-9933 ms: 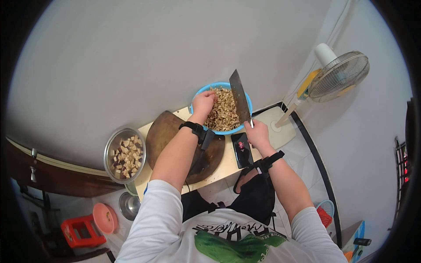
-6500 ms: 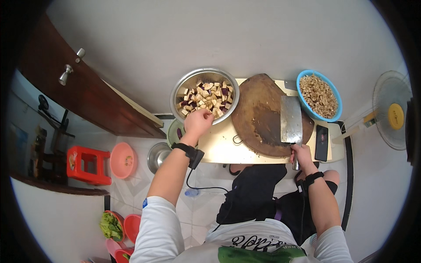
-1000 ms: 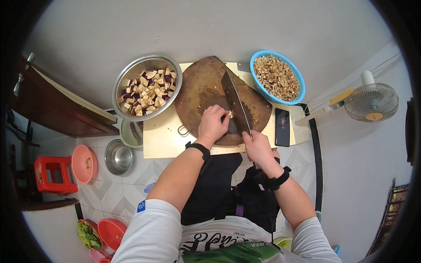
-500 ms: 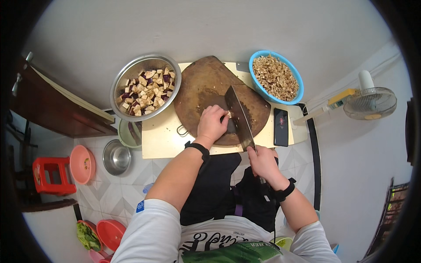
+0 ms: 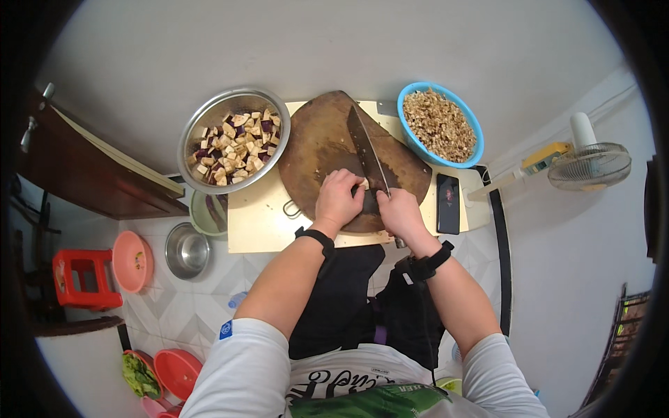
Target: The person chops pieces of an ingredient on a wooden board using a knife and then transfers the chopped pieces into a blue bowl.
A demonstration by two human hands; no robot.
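On the brown wooden chopping board (image 5: 313,139), my left hand (image 5: 339,200) is closed around a small pale piece of eggplant (image 5: 364,183), which pokes out by the fingertips. My right hand (image 5: 400,212) grips a cleaver (image 5: 367,150) by its handle, and its dark blade points away from me, just right of the pale piece. At the far left of the board, a steel bowl (image 5: 194,171) holds cut eggplant chunks (image 5: 240,148) with purple skin. Beyond the board's right side, a blue basin (image 5: 410,139) is full of finely chopped brownish bits (image 5: 440,124).
A phone (image 5: 448,203) lies on the cream table (image 5: 254,226), right of the board. A fan (image 5: 589,167) stands farther right. On the floor at left are a steel basin (image 5: 187,251), a pink basin (image 5: 132,262) and a red stool (image 5: 85,280).
My right hand has moved forward and slightly left, carrying the cleaver farther over the board, and the blade now appears more edge-on. My left hand stays nearly in place.
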